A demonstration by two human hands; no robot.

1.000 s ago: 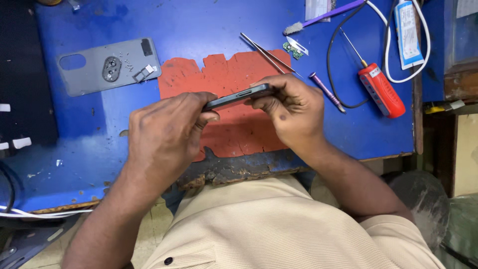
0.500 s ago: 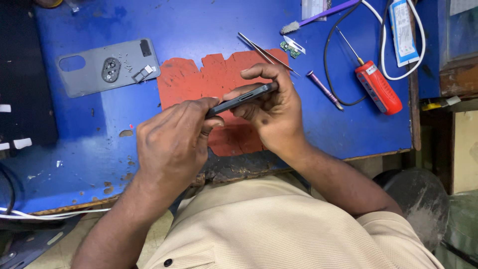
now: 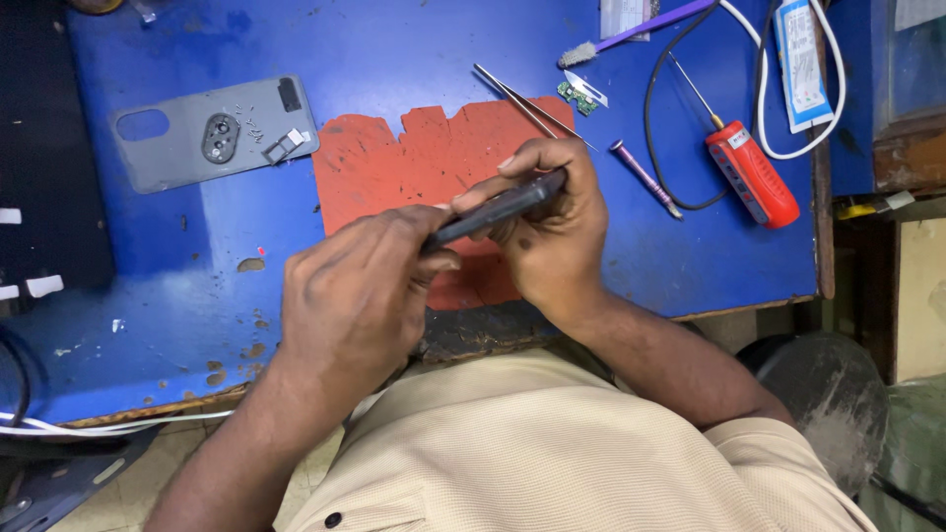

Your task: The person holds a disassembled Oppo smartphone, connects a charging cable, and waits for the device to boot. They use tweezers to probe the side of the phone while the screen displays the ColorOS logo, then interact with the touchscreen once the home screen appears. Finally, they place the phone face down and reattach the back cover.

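Hands — my left hand [image 3: 360,296] and right hand [image 3: 552,232] — both grip the slim dark phone [image 3: 498,207], edge-up over the torn red rubber mat [image 3: 394,163].

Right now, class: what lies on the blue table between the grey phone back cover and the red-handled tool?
In the head view, between the grey back cover and the red-handled tool lie the red mat, tweezers and a purple screwdriver.

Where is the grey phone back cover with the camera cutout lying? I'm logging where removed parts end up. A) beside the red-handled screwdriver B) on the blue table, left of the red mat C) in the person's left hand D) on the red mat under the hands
B: the grey phone back cover lies flat on the blue table, left of the red mat, clear of both hands.
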